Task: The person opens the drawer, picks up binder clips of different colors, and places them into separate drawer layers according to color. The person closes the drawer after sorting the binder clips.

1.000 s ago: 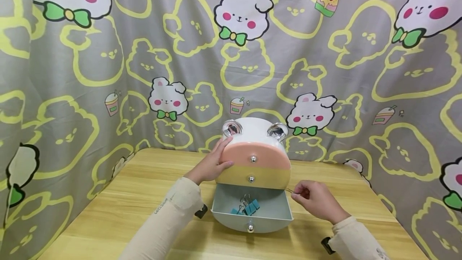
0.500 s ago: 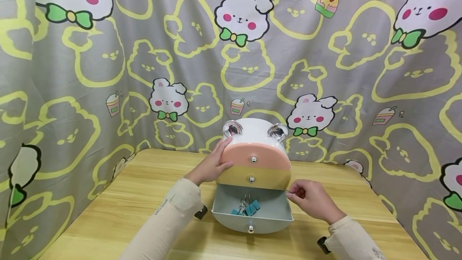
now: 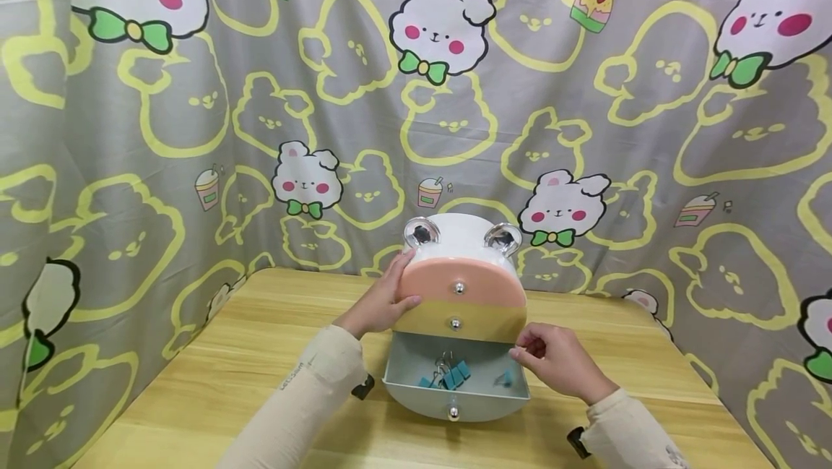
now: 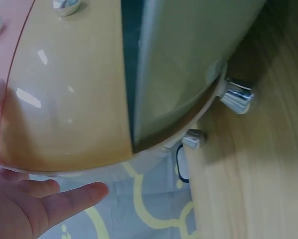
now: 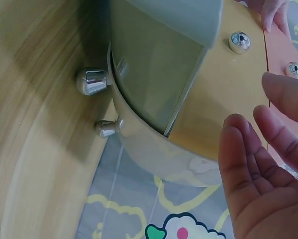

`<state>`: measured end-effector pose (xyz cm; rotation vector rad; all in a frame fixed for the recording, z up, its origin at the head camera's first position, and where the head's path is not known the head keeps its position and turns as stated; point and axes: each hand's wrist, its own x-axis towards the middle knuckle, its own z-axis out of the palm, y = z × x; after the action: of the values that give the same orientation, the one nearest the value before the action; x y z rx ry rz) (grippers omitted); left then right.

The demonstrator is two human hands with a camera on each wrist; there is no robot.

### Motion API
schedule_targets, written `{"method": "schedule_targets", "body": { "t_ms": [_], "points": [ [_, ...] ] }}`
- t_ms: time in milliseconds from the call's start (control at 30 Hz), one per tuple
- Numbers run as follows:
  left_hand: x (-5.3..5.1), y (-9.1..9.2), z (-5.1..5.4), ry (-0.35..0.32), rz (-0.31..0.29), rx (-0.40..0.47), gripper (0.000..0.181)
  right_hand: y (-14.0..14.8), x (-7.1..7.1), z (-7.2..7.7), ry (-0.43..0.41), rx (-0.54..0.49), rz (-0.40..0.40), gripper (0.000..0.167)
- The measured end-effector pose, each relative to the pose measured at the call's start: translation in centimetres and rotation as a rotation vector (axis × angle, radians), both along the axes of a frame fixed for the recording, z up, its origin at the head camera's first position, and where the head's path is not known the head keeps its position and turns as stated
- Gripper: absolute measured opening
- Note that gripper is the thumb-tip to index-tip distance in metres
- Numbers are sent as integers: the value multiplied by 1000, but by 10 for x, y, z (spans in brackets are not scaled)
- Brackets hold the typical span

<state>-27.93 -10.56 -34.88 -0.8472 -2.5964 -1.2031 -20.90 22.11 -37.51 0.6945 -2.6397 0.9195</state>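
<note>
A small round-topped drawer box (image 3: 481, 270) stands on the table, with a pink drawer, a yellow drawer and a pulled-out grey-green bottom drawer (image 3: 416, 357). Several teal binder clips (image 3: 453, 376) lie inside that drawer. One more binder clip (image 3: 505, 379), blurred, is near its right wall. My left hand (image 3: 382, 303) rests on the box's left side, thumb on the front; its fingers (image 4: 76, 200) stretch along the side. Over the drawer's right rim is my right hand (image 3: 562, 362). Its thumb and fingers (image 5: 237, 164) are apart and hold nothing.
The wooden table (image 3: 273, 324) reaches out to both sides of the box. Behind it hangs a grey curtain (image 3: 364, 122) with cartoon rabbits. Short silver feet (image 5: 106, 128) lift the box off the table, and silver knobs (image 3: 453, 412) stick out from the drawers.
My right hand has moved left to the drawer's rim and let go of a binder clip, which is now inside on the right. The left hand has stayed on the box.
</note>
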Motion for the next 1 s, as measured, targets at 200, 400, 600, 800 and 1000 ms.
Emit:
{"method": "schedule_targets", "body": {
  "t_ms": [200,400,600,800,1000],
  "points": [
    [5,-14,-15,-129,51,16,102,4,-2,-8,7,-115,-114,16],
    [15,-39,-29,-179,-24,-70,123,18,-6,-22,-64,-248,-163,47],
    [25,-52,-45,-175,-125,-153,139,37,-12,-42,-150,-252,120,86],
    [30,-51,-55,-217,-204,-160,143,42,-18,-56,-148,-238,363,115],
    [28,-47,-57,-209,-201,-138,145,37,-22,-58,-151,-221,398,133]
  ]
}}
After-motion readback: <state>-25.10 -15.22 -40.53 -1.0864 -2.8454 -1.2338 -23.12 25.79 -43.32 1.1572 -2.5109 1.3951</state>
